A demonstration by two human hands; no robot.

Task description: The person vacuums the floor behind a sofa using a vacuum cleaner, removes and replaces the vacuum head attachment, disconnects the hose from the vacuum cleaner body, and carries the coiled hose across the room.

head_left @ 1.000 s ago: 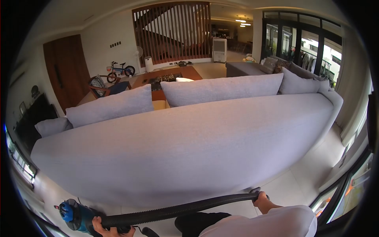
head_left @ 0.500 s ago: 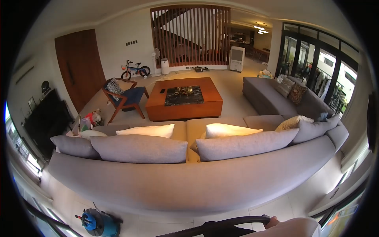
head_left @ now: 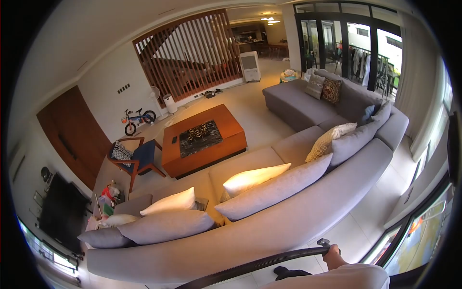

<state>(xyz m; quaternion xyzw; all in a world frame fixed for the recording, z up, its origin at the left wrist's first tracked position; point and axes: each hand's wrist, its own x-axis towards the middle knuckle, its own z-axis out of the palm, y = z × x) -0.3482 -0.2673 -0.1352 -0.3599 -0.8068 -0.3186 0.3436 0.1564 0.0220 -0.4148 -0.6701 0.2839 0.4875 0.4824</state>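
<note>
My right hand [head_left: 333,255] is low in the view, at the end of an arm in a pale sleeve [head_left: 351,276]. Its fingers are wrapped round a black ribbed vacuum hose [head_left: 260,262] near the hose's end. A small grey metallic-looking fitting [head_left: 323,242] shows just beyond the fist. From there the hose curves down to the lower left and leaves the view. The back of a long grey sofa [head_left: 308,229] stands just ahead of the hand. Nothing of my left hand can be seen.
Cushions [head_left: 274,192] line the sofa. Beyond it are a wooden coffee table [head_left: 226,113], a blue armchair [head_left: 142,156] and a child's bicycle [head_left: 139,118]. A dark shape, perhaps a shoe [head_left: 291,273], is on the tiled floor below the hose. Windows [head_left: 418,231] border the right side.
The view has turned right and tilted, so the blue vacuum canister at lower left has dropped out of sight. My right hand and the hose show more fully, higher in the view.
</note>
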